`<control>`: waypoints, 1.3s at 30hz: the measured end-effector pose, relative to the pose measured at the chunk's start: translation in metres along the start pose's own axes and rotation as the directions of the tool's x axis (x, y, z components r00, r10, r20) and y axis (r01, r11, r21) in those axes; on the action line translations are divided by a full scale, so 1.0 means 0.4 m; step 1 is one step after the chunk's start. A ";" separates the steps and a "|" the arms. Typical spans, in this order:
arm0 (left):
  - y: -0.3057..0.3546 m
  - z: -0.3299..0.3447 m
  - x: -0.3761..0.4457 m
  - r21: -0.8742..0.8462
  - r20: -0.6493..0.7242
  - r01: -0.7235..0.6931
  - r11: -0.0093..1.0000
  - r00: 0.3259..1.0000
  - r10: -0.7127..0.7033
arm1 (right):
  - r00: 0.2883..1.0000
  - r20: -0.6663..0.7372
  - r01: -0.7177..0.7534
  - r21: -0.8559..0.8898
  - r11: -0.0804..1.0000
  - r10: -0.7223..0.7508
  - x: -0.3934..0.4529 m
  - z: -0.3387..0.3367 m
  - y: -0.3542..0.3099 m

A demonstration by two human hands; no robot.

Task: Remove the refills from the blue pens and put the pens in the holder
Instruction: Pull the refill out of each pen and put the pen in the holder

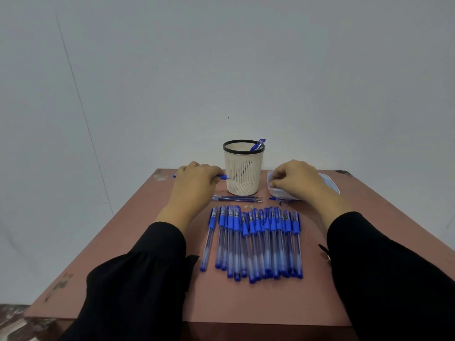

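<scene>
A row of several blue capped pens (pixel 256 242) lies side by side in the middle of the table. Behind it stands a cream slotted holder (pixel 243 173) with a black rim, with blue pens (pixel 258 144) leaning inside. Removed refills (pixel 236 198) lie flat in front of the holder. My left hand (pixel 197 180) grips a blue pen (pixel 222 177) held level, its tip pointing at the holder's left side. My right hand (pixel 298 179) rests curled over a small white tray (pixel 273 191) to the holder's right; what its fingers hold is hidden.
The reddish table (pixel 152 267) ends at a pale wall just behind the holder. A loose blue pen part (pixel 278 199) lies by the tray's front edge, and tiny pale bits (pixel 249 206) lie above the pen row. Black sleeves cover both forearms.
</scene>
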State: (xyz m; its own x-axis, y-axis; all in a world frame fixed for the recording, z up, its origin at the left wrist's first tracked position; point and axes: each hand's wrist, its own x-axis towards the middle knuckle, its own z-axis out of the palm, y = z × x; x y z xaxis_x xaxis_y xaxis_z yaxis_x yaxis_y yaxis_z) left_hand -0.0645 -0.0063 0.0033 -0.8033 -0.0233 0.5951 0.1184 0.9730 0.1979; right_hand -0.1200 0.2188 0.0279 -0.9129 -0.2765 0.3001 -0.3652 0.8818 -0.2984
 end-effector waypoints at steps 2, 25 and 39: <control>0.011 0.002 -0.002 0.013 0.014 -0.029 0.999 0.999 0.029 | 0.999 -0.009 -0.051 0.017 0.999 0.051 0.002 -0.004 0.031; 0.020 0.005 -0.009 -0.004 0.061 -0.039 0.999 0.997 0.039 | 0.979 0.092 -0.161 -0.211 0.964 0.183 0.020 0.001 0.097; 0.016 0.007 -0.014 -0.075 0.000 -0.105 0.992 0.994 0.106 | 0.967 -0.140 0.202 -0.078 0.976 -0.211 -0.026 0.019 -0.035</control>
State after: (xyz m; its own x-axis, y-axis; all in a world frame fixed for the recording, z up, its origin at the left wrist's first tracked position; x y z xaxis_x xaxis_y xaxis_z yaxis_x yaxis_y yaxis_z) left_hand -0.0610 0.0005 -0.0010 -0.7866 0.0797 0.6123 0.2455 0.9502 0.1918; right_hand -0.1067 0.2063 0.0222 -0.7807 -0.4003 0.4798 -0.5266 0.8348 -0.1605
